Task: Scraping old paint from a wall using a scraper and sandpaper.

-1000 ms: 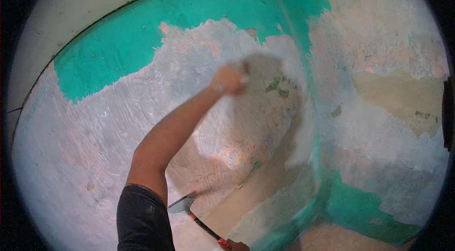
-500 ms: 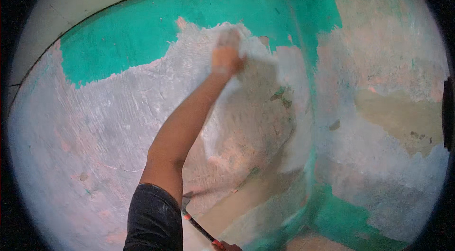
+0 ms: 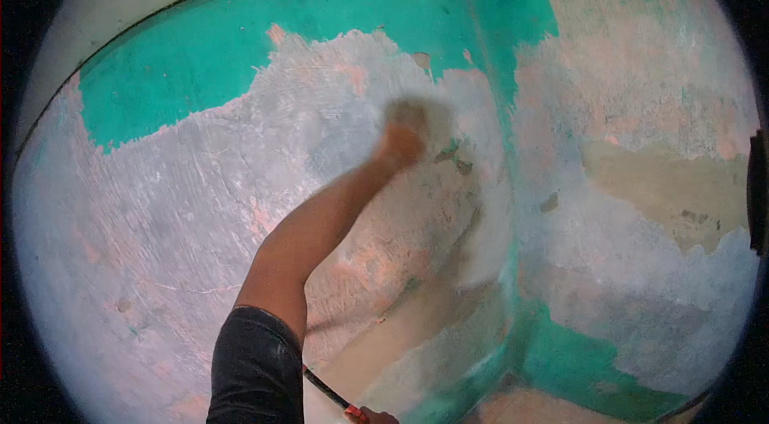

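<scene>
Left hand (image 3: 402,136): blurred, fingers unreadable | right hand (image 3: 378,417): closed round tool (image 3: 324,387) | likely stiff, light; hold by red grip (image 3: 355,412)

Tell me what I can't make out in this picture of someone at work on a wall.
Head view:
- Left hand: blurred, so its fingers and anything in them can't be told.
- Tool: its far end is hidden behind the black sleeve.
- Right hand: partly cut off by the lower edge.
- Dark object: cut off at the right rim, so its kind is unclear.
</scene>
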The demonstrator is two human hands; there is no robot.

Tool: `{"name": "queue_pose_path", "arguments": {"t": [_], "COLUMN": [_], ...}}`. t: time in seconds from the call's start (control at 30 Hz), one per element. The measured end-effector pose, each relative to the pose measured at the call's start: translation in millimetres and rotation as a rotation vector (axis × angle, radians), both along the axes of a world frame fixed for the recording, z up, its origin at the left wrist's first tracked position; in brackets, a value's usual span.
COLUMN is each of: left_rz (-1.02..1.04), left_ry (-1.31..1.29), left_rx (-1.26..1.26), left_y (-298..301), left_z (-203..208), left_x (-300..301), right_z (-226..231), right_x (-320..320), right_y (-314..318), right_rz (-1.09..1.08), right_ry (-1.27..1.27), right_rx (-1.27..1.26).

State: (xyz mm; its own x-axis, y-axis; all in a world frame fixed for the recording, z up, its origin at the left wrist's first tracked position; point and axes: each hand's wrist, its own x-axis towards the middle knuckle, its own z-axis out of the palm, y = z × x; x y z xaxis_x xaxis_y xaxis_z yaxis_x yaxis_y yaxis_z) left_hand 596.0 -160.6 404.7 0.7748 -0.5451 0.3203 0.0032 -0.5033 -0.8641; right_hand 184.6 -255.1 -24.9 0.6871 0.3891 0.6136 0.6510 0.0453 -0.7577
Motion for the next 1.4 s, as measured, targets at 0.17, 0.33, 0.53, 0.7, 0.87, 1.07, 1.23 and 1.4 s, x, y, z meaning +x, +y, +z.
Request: {"name": "queue_pose_path", "arguments": {"t": [0.17, 0.33, 0.53, 0.7, 0.87, 1.07, 1.23, 1.4], "left_rz": [-0.176, -0.291, 0.178, -0.077, -0.266, -0.215, -0.275, -0.213], "left_ry": [-0.593, -0.114, 0.065, -0.795, -0.191, -0.551, -0.643, -0.378], "left_rx": [-0.335, -0.293, -0.424, -0.127, -0.434, -0.152, -0.273, -0.167], "left_y": [-35, -12, -42, -12, -9, 3, 12, 11], "left_z": [40, 33, 11, 45, 36, 81, 98, 55], "left_x": [14, 36, 41, 23, -10, -15, -15, -19], "right_z": [-9, 20, -6, -22, -14, -8, -16, -5], "right_x": [12, 12, 14, 10, 9, 6, 7, 4], "right_y": [9, -14, 3, 14, 8, 5, 9, 7], "right_rz": [0.045, 0.114, 0.132, 0.015, 0.101, 0.07, 0.172, 0.064], "right_ry": [0.101, 0.16, 0.173, 0.033, 0.166, 0.032, 0.169, 0.048], "right_rx": [-0.07, 0.041, -0.069, -0.001, -0.038, 0.022, -0.127, 0.023]}}
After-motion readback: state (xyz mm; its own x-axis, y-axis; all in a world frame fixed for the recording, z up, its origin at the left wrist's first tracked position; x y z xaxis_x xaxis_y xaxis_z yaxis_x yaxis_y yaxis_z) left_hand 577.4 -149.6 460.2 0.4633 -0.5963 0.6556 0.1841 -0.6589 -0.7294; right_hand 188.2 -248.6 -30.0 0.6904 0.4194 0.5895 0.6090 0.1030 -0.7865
